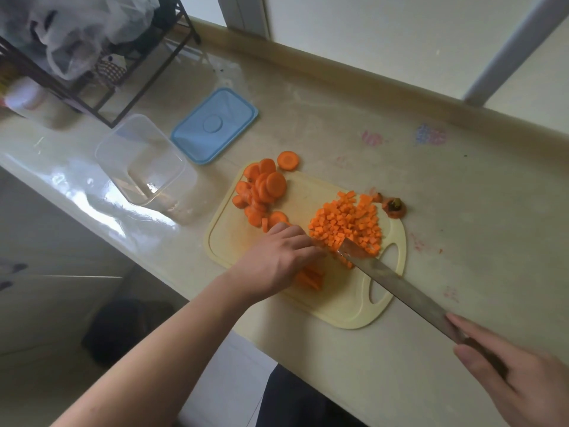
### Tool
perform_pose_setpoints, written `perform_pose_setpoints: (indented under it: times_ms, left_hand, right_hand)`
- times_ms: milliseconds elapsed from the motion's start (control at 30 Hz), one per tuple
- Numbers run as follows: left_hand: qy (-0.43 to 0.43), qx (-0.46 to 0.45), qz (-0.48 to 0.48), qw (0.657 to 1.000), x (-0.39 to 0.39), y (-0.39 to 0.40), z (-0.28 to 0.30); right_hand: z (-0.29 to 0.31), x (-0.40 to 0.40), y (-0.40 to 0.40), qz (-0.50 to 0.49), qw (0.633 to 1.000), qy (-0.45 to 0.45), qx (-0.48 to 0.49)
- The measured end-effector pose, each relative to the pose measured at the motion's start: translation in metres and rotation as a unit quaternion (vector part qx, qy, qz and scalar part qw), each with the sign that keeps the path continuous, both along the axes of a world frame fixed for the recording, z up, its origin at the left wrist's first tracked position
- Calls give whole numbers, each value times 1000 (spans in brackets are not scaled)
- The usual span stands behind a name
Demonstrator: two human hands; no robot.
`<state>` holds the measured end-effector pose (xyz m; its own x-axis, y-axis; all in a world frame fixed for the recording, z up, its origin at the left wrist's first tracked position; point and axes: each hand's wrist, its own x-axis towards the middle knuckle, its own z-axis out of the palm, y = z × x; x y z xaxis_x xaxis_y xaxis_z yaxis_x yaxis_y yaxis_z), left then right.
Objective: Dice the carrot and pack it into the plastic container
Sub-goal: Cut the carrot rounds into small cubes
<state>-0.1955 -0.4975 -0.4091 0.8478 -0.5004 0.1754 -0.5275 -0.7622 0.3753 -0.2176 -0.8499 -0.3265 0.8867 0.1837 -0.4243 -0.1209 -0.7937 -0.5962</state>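
A pale yellow cutting board (345,306) lies on the counter. Several carrot rounds (261,189) are heaped at its far left corner, and a pile of small carrot dice (348,221) covers its right side. My left hand (278,261) holds down a bundle of carrot sticks (311,280) on the board, fingers curled over them. My right hand (511,374) grips the handle of a long knife (400,285), whose tip sits at the near edge of the dice. An empty clear plastic container (140,158) stands left of the board.
A blue lid (215,124) lies behind the container. The carrot top end (394,208) sits off the board's right edge, and one round (288,160) lies off its far corner. A dark wire rack (101,78) with plastic bags stands at the far left.
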Motion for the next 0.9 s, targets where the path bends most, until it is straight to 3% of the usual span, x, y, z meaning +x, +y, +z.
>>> perform_pose_setpoints:
  times_ms: [400,567,900]
  left_hand:
    - [-12,7,-19,1000,-29,9,-3]
    - [-27,16,14,999,-29,5,-4]
    - [8,43,-7,999,-24,6,0]
  right_hand:
    - [-6,-2,1,8,1000,-29,-8]
    - [-5,-1,1,4,1000,-23,-8]
    - [0,0,3,8,1000,21,-4]
